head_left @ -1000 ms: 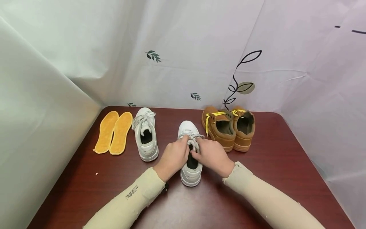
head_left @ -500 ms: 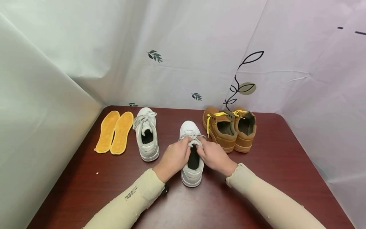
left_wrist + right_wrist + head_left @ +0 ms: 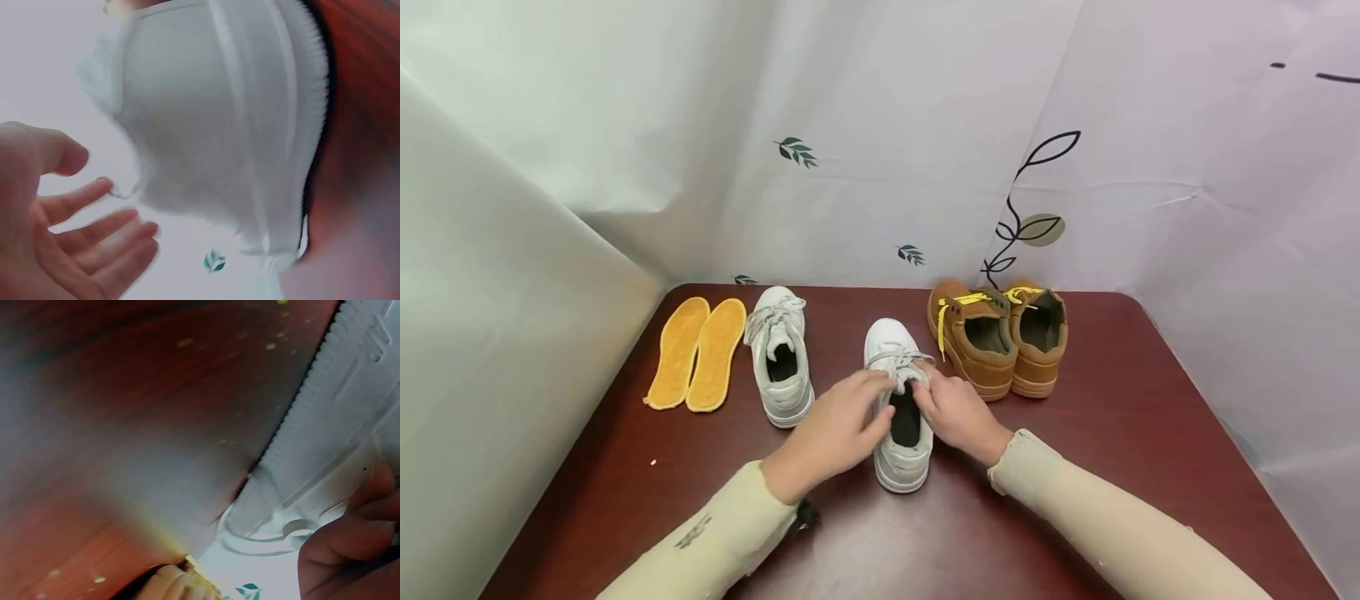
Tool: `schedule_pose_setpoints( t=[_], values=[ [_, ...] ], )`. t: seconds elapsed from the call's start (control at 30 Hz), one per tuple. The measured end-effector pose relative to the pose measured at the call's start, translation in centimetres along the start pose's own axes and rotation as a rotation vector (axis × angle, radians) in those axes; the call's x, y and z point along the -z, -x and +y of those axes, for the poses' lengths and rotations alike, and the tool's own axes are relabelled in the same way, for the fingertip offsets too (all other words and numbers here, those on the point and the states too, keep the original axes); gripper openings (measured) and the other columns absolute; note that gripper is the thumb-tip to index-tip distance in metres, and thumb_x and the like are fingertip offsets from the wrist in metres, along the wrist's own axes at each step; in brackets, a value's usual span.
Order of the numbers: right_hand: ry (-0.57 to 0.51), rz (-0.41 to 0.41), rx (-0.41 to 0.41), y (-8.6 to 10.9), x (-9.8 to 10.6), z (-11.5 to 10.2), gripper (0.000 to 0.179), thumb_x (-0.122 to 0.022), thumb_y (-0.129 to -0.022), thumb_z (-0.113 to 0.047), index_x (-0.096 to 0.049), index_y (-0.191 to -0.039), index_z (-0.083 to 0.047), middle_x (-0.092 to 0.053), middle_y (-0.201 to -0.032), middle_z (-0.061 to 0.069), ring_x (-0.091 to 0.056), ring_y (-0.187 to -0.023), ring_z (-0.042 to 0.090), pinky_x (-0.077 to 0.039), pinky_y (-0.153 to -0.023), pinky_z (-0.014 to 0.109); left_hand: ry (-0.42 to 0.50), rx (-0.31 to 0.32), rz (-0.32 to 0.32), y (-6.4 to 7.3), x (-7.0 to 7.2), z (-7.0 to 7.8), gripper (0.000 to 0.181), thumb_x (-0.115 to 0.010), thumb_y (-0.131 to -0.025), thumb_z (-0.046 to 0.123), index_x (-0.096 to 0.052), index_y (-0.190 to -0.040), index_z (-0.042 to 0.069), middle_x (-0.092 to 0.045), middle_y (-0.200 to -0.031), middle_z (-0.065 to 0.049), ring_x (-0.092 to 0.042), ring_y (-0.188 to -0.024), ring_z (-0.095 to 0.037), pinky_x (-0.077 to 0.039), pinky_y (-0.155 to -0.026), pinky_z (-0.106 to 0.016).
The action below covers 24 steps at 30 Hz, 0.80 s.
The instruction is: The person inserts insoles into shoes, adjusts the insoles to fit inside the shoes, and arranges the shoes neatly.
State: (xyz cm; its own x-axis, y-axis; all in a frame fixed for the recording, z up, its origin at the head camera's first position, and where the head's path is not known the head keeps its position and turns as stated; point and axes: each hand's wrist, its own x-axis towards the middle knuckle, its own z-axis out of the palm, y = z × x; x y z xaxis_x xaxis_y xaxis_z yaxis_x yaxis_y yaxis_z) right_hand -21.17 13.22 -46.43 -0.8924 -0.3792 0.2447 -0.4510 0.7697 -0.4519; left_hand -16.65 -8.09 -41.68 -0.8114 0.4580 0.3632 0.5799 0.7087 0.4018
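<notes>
1. White lace-up sneaker [image 3: 906, 421] is sitting upright mid-table btwn both hands, toe pointing away from person, heel nearest; dark inside is showing.
2. White sheet [image 3: 865, 83] w/ leaf prints is hanging behind table & along both sides.
3. Red-brown table [image 3: 1150, 400] is bearing all the footwear.
4. Pale sleeves [image 3: 1097, 508] are coming in from bottom L & R.
5. Brown lace-up shoes [image 3: 985, 364], a pair, are standing nr back edge, R of sneaker, side by side & touching, toes away.
6. 2nd white sneaker [image 3: 787, 392] is standing to L, apart from 1st, toe away too.
7. R hand [image 3: 958, 412] is gripping sneaker's R edge nr laces, thumb inside, fingers outside.
8. L hand [image 3: 831, 429] is holding nothing: thumb & fingers spreading apart at sneaker's L side; can't tell if fingertips are touching it.
9. Orange insoles [image 3: 716, 357], two, are lying flat far L, side by side, just beside 2nd sneaker.
10. Yellow laces [image 3: 970, 298] are running over brown pair, one end dangling.
11. White speck [image 3: 653, 462] is lying on table, nr insoles.
</notes>
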Motion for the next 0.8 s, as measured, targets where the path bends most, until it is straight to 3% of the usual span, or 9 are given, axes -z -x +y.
schedule_pose_setpoints(
  t=[0.07, 0.17, 0.3, 0.37, 0.43, 0.57, 0.7, 0.8],
  values=[
    [0.017, -0.008, -0.027, -0.1, -0.2, -0.6, 0.045, -0.044, -0.105, -0.032, -0.053, -0.142, -0.009, -0.073, -0.098, 0.022, -0.072, -0.082, 0.034, -0.056, -0.073, 0.051, 0.025, -0.011, 0.085, 0.8, 1.7, -0.6, 0.029, -0.062, -0.096, 0.022, -0.069, -0.121, 0.011, -0.069, -0.121, -0.001, -0.065, -0.113, -0.017, -0.052, -0.097, -0.037],
    [0.043, -0.001, -0.057, -0.2, -0.3, -1.0, 0.045, -0.044, -0.104, -0.032, -0.053, -0.142, -0.009, -0.073, -0.099, 0.023, -0.072, -0.081, 0.037, -0.056, -0.073, 0.052, 0.099, 0.036, 0.219, 1.5, 4.9, -1.9, 0.028, -0.062, -0.095, 0.015, -0.068, -0.122, 0.012, -0.072, -0.112, 0.0, -0.066, -0.094, -0.01, -0.056, -0.081, -0.03],
    [0.06, 0.004, -0.072, -0.2, -0.1, -1.1, 0.046, -0.044, -0.104, -0.033, -0.053, -0.142, -0.009, -0.072, -0.101, 0.024, -0.072, -0.081, 0.038, -0.056, -0.074, 0.053, 0.161, 0.176, 0.375, 1.5, 9.1, -5.1, 0.034, -0.057, -0.097, 0.007, -0.063, -0.13, 0.009, -0.072, -0.111, -0.006, -0.062, -0.084, -0.011, -0.049, -0.07, -0.018],
    [0.063, 0.0, -0.076, -0.2, 0.0, -1.1, 0.047, -0.044, -0.104, -0.033, -0.053, -0.142, -0.009, -0.072, -0.101, 0.024, -0.072, -0.082, 0.038, -0.056, -0.074, 0.053, 0.137, 0.259, 0.408, 1.3, 10.7, -7.1, 0.032, -0.055, -0.098, 0.009, -0.063, -0.129, 0.007, -0.072, -0.111, -0.01, -0.066, -0.089, -0.017, -0.051, -0.074, -0.021],
    [0.064, -0.002, -0.078, -0.3, 0.0, -1.1, 0.047, -0.044, -0.104, -0.034, -0.053, -0.142, -0.008, -0.072, -0.102, 0.024, -0.072, -0.082, 0.038, -0.056, -0.074, 0.053, 0.074, 0.365, 0.357, 1.1, 11.9, -9.3, 0.034, -0.053, -0.1, 0.018, -0.062, -0.131, 0.008, -0.069, -0.118, -0.012, -0.066, -0.1, -0.025, -0.053, -0.084, -0.032],
    [0.064, -0.006, -0.088, -0.3, -0.1, -1.2, 0.048, -0.043, -0.103, -0.035, -0.053, -0.142, -0.008, -0.073, -0.102, 0.024, -0.072, -0.082, 0.038, -0.056, -0.074, 0.053, -0.041, 0.514, 0.133, 1.1, 12.7, -14.1, 0.046, -0.048, -0.101, 0.028, -0.056, -0.137, 0.001, -0.057, -0.134, -0.024, -0.056, -0.12, -0.042, -0.044, -0.098, -0.059],
    [0.076, -0.012, -0.087, -0.3, -0.1, -1.2, 0.048, -0.043, -0.103, -0.035, -0.053, -0.142, -0.008, -0.073, -0.099, 0.023, -0.072, -0.08, 0.037, -0.056, -0.072, 0.052, -0.135, 0.596, -0.12, 1.2, 11.6, -18.0, 0.06, -0.051, -0.098, 0.03, -0.044, -0.143, -0.01, -0.045, -0.142, -0.036, -0.043, -0.129, -0.052, -0.036, -0.104, -0.065],
    [0.109, -0.009, -0.082, -0.2, -0.1, -1.2, 0.047, -0.044, -0.103, -0.034, -0.054, -0.141, -0.007, -0.073, -0.092, 0.022, -0.071, -0.075, 0.037, -0.056, -0.067, 0.052, -0.173, 0.652, -0.277, 1.1, 10.4, -19.6, 0.074, -0.056, -0.096, 0.036, -0.035, -0.147, -0.013, -0.036, -0.142, -0.043, -0.04, -0.127, -0.057, -0.037, -0.102, -0.068]
  ],
)
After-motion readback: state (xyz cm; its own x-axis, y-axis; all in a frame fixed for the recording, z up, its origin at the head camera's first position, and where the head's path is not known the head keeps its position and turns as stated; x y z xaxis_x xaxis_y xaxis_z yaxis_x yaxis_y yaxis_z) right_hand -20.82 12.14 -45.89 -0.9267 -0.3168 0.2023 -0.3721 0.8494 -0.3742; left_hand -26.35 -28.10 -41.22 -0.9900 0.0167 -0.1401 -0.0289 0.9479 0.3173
